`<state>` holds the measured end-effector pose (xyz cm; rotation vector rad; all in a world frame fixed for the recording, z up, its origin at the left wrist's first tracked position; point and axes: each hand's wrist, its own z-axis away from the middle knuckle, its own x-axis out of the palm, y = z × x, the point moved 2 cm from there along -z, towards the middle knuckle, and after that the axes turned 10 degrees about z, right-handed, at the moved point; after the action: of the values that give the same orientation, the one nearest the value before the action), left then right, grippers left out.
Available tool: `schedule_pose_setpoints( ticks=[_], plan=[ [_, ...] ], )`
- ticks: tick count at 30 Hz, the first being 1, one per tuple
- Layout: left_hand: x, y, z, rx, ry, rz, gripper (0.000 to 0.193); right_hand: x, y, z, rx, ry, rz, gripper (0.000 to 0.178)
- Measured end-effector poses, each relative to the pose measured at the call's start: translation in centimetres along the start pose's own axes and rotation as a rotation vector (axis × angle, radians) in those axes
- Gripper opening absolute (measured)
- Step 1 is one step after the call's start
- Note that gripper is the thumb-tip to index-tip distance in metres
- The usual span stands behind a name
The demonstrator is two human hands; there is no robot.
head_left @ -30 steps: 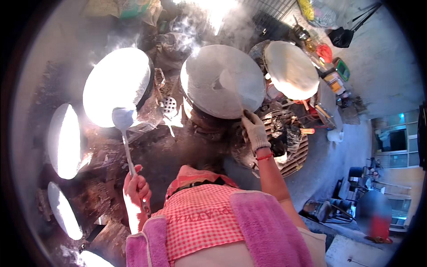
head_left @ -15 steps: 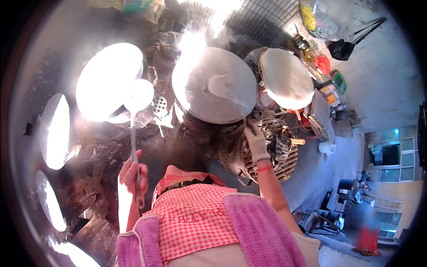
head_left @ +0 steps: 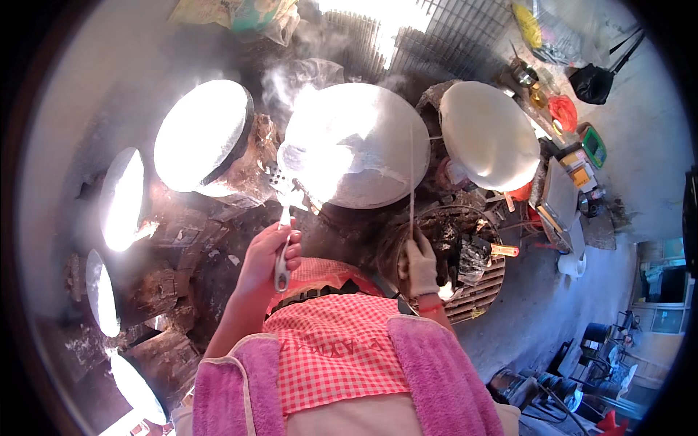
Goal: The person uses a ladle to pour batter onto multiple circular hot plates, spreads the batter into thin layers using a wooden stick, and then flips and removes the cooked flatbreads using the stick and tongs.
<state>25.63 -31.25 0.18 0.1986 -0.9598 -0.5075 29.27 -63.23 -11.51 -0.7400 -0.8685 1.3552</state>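
My left hand (head_left: pixel 270 254) is closed round the grey handle of a ladle (head_left: pixel 282 272), held upright in front of my apron. The ladle's far end meets a bright white patch beside a slotted skimmer head (head_left: pixel 277 179); glare blurs where one stops. My right hand (head_left: pixel 419 267), in a pale knitted glove, grips a long thin stick (head_left: pixel 412 196) whose upper part lies over the round middle griddle (head_left: pixel 378 185). That griddle carries a whitish layer, partly washed out by light. To its right is a round cream-coloured griddle surface (head_left: pixel 488 134); on its left, a white-glaring griddle (head_left: pixel 202 134).
Below the right griddle stands a round slatted container (head_left: pixel 481 296) holding a black bundle (head_left: pixel 471 258) and an orange-handled tool (head_left: pixel 504 250). More bright discs (head_left: pixel 122 198) line the left side. A side table (head_left: pixel 560 196) with small containers is at right. Steam rises behind.
My left hand has swung the ladle rightward, from the left griddle toward the skimmer. The stick in my right hand now points up across the middle griddle. The view has shifted slightly.
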Motion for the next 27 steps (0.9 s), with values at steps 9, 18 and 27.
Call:
schedule_pose_setpoints(
  ticks=[9, 18, 27],
  plan=[
    [4.9, -2.7, -2.2, -0.290, -0.015, 0.615, 0.019, 9.3, -3.3, -2.2, 0.161, -0.378, 0.048, 0.044],
    [1.3, 0.7, 5.9, -0.006, -0.426, 0.404, 0.047, 2.7, -2.7, -5.2, -0.244, -0.096, 0.500, 0.033],
    [-6.0, 1.2, 13.2, 0.208, -0.117, 0.454, 0.048, 2.3, -4.0, -3.9, -0.154, -0.002, 0.436, 0.033]
  ],
)
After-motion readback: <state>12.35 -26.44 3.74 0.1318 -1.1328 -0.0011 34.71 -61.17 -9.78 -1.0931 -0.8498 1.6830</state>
